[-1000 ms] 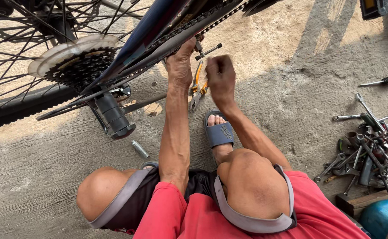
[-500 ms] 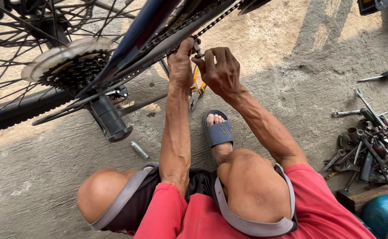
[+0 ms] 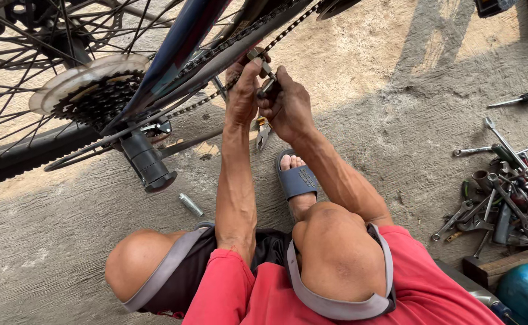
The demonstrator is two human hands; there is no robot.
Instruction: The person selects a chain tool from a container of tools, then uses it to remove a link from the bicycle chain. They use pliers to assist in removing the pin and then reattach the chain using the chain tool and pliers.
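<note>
Under the bicycle frame, at the far middle of the scene, my left hand (image 3: 244, 90) pinched the chain (image 3: 212, 99) while my right hand (image 3: 288, 105) closed around a small metal chain tool (image 3: 265, 77) clamped on it. Pliers (image 3: 262, 133) lay on the concrete just nearer.

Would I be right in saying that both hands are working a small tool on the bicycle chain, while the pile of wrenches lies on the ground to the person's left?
Not quite: the pile of wrenches lies to the person's right, as the head view shows. The left hand and right hand do work a small tool on the bicycle chain.
</note>
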